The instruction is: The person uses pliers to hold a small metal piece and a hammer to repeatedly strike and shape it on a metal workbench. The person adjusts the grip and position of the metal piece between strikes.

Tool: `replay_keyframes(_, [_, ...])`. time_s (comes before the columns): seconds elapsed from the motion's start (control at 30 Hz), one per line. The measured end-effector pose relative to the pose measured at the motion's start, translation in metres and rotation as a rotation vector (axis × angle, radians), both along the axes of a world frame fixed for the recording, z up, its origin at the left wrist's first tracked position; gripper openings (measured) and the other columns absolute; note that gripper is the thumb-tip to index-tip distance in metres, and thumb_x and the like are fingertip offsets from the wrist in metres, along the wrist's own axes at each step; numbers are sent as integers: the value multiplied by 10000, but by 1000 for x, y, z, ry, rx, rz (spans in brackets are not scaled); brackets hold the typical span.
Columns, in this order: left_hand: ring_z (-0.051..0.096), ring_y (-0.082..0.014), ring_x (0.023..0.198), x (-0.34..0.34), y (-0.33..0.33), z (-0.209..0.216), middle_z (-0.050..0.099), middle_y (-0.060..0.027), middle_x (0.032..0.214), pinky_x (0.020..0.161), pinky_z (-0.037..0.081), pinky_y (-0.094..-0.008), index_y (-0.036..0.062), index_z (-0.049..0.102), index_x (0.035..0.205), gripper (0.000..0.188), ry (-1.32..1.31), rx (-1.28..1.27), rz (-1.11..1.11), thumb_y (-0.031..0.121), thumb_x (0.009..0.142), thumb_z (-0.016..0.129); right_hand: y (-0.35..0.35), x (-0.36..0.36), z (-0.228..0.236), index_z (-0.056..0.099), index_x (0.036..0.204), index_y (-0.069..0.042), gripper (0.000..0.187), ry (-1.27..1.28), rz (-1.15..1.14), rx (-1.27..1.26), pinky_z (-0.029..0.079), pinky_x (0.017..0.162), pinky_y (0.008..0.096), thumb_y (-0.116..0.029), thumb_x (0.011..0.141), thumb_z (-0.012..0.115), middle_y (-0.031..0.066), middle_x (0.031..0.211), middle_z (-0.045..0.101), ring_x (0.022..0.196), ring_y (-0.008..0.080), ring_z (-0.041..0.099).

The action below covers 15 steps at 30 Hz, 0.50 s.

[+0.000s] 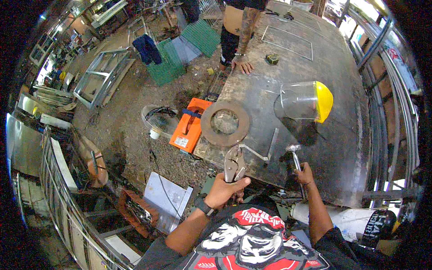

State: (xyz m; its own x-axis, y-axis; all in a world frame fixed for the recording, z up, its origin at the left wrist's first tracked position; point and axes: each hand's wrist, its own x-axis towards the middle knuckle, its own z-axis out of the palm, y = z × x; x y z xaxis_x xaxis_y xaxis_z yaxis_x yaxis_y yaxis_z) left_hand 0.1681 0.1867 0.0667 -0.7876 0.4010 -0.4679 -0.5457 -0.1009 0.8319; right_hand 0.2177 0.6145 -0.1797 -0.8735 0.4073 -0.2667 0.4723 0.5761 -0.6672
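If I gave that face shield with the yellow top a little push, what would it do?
The face shield would probably slide easily, since its clear visor looks thin. Being a curved, see-through sheet, that might flex a bit. The rounded yellow crown could let it rock on the table.

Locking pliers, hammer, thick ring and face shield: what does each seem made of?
Locking pliers in the left hand: grey metal, probably steel, with a dull sheen.
Hammer in the right hand: bright, reflective metal head and upper shaft.
Thick ring: brown and matte, possibly rusted metal; the look leaves it open.
Face shield: see-through visor, likely plastic; smooth yellow crown, probably plastic too.
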Motion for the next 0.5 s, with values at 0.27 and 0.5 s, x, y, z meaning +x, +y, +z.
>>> replay_keyframes(0.27, [606, -118, 509, 2, 3, 1, 629, -12, 659, 458, 493, -298, 48, 638, 865, 215, 41, -85, -49, 179, 921, 799, -68, -37, 231, 618, 1116, -23, 280, 293, 153, -325, 511, 713, 307, -172, 915, 742, 53, 891, 649, 789, 137, 613])
replay_keyframes(0.5, [570, -93, 509, 7, 8, 2, 617, 19, 655, 464, 434, -272, 66, 643, 847, 209, 72, -36, -81, 174, 916, 807, -121, -58, 381, 568, 1302, -32, 396, 213, 423, -562, 484, 599, 278, -243, 989, 689, 26, 838, 598, 669, 98, 567])
